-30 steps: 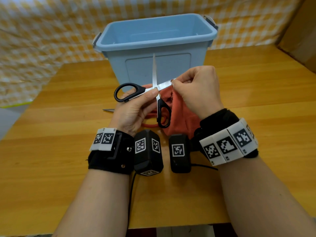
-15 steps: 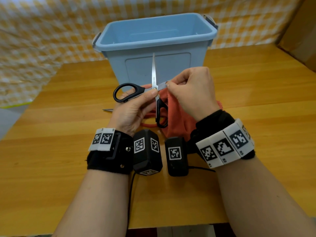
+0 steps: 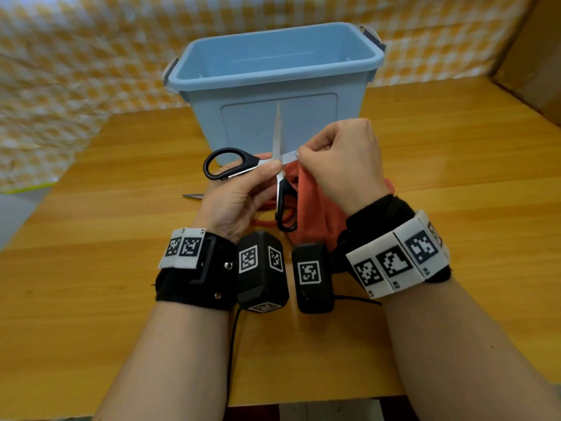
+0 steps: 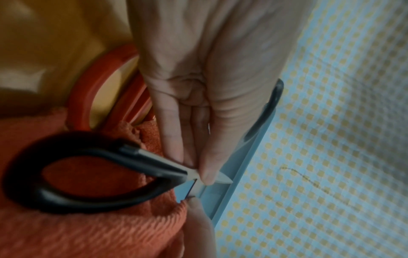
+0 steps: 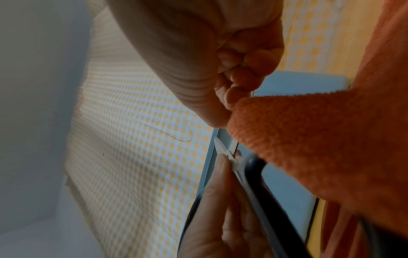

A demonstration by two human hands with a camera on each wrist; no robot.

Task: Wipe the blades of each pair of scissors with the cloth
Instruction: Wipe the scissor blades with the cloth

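Note:
Black-handled scissors (image 3: 236,165) are held spread wide above the table. One blade points up, the other points right. My left hand (image 3: 243,192) pinches them at the pivot, thumb on top (image 4: 207,167). My right hand (image 3: 340,162) pinches the orange cloth (image 3: 315,208) round the right-pointing blade close to the pivot (image 5: 234,111). The cloth hangs down to the table. A second pair with red handles (image 3: 267,221) lies on the table under my hands; its blade tip (image 3: 192,196) shows to the left.
A blue plastic bin (image 3: 273,74) stands just behind the scissors, open at the top. The wooden table (image 3: 455,183) has a yellow checked cloth (image 3: 76,71) behind it. A brown box (image 3: 534,56) sits at the far right.
My right hand has slid the cloth left along the blade towards the pivot. The left hand holds the scissors almost still.

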